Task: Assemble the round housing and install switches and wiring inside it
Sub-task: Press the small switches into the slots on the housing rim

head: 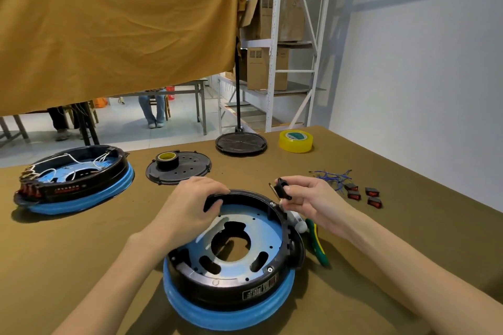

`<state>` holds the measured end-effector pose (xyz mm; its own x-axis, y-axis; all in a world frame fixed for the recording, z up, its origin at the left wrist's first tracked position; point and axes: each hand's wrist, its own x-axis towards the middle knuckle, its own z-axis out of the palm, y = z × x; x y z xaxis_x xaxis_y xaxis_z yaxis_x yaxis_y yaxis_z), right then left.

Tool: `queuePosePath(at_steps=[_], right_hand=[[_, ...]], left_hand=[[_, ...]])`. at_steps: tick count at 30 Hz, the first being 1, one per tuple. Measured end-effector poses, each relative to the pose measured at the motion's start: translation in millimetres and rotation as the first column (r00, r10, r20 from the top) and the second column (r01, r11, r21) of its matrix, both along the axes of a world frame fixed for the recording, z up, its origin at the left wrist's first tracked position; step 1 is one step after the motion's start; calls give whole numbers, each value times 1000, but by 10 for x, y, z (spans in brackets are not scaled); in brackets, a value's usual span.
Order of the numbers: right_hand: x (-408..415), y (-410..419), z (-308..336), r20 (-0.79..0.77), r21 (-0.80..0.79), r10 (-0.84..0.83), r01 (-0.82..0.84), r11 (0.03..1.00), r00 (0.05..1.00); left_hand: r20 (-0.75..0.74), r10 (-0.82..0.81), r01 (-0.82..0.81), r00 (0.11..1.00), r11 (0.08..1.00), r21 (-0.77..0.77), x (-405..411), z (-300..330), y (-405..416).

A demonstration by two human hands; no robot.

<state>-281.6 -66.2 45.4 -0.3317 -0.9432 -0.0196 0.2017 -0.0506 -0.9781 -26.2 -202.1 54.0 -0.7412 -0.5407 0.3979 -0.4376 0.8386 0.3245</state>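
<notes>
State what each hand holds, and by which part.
The right hand pinches a small black part by its right side. The left hand grips the housing by its far rim.

A table (408,247) draped in olive-brown cloth carries a round black housing (231,266) seated on a blue ring at the near centre, with a second, wired housing (73,179) on its own blue ring at the far left. Between and behind them lie a black perforated disc (190,168) bearing a roll of dark tape (167,159), a round black stand base (241,141) and a yellow tape roll (296,140). To the right rest blue wires (330,175), four red rocker switches (363,194) and green-handled pliers (317,242) just beside the near housing.
</notes>
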Motion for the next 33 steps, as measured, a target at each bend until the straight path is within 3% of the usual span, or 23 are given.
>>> queuePosePath(at_steps=[5,11,16,25,31,33], right_hand=[[60,32,-36,48,16,-16,16,1000,999],[89,47,-22,110,16,1,-2,1000,994],[75,63,-32,164,8,31,-33,999,986],[22,82,-195,472,-27,37,-27,999,881],[16,87,-213,506,-94,105,-66,993,856],[20,75,-196,482,-124,117,-65,990,868]], left_hand=[[90,-142,124,986,976,176,-165,-29,367],[-70,-120,137,990,931,338,-438,-120,459],[-134,-131,170,982,925,339,-712,19,427],[-131,-84,126,988,928,351,-837,-59,386],[-78,-83,101,993,963,250,-813,-43,448],[-183,-54,103,982,958,266,-770,-45,482]])
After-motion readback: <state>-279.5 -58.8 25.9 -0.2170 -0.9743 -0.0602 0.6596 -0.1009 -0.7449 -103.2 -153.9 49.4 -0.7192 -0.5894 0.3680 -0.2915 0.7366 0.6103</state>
